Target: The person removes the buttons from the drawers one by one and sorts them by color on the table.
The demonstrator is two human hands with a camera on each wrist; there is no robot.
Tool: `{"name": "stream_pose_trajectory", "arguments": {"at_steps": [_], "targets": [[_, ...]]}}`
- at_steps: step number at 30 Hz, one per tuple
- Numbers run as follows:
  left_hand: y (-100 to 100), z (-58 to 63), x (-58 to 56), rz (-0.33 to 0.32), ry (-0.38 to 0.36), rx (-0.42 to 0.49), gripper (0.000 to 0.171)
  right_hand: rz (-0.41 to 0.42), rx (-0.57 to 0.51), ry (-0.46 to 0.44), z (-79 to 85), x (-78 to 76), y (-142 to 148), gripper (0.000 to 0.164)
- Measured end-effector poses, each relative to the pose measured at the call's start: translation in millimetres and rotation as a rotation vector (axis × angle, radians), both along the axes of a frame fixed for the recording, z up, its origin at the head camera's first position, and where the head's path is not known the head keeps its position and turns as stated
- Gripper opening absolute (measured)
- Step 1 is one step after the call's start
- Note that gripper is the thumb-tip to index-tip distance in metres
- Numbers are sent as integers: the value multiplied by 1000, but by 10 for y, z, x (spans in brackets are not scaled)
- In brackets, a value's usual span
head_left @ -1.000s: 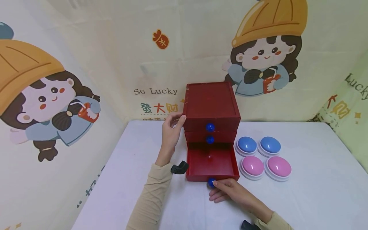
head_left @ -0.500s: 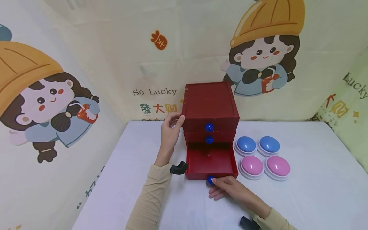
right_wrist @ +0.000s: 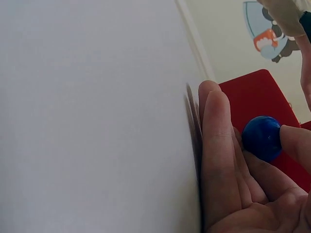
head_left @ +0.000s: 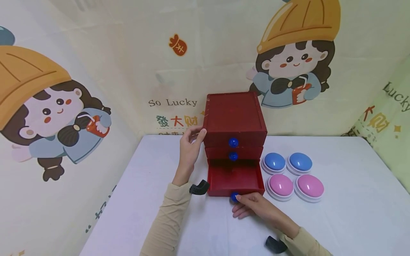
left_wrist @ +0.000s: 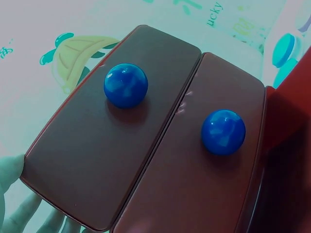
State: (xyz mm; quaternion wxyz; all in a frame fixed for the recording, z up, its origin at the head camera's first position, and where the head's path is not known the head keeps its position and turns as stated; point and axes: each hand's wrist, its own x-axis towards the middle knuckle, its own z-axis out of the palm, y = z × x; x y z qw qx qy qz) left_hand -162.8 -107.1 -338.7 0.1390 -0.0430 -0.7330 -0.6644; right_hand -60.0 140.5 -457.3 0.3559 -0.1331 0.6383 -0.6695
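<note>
A red drawer cabinet [head_left: 235,112] stands on the table, its upper two drawers closed. The bottom drawer [head_left: 235,176] is partly out and shows a bare inside. My left hand [head_left: 189,153] rests against the cabinet's left side, thumb by the front corner; the left wrist view shows its fingers [left_wrist: 24,213] along that side. Blue knobs [left_wrist: 126,85] sit on the upper drawers. Between thumb and index finger, my right hand [head_left: 256,206] pinches the bottom drawer's blue knob [right_wrist: 262,138]. Its other fingers [right_wrist: 217,145] stretch out low, near the tabletop.
To the right of the cabinet stand two blue push buttons [head_left: 300,161] and two pink ones [head_left: 310,185] on white bases. The white table [head_left: 358,213] reaches back to a printed cloth wall [head_left: 144,71]. Black wrist devices [head_left: 199,187] are on both forearms.
The bottom drawer has slid partway back into the cabinet, with my right hand moving inward on its knob. My left hand has stayed at the cabinet's side.
</note>
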Motion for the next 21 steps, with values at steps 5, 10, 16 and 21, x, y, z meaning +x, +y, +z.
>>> {"name": "stream_pose_trajectory", "arguments": {"at_steps": [5,10,16,21], "targets": [[4,-9,4,4,4,-7,34,-7,5,-5,-28,-47,-2,49],[2,-10,3,5,9,-12,34,-17,22,-5,-46,-78,-6,49],[-1,-6,-1,-4,7,-6,36,-22,18,10,-29,-99,-5,49],[-2,-5,-7,-8,3,0,39,-15,13,19,-19,-104,1,49]]}}
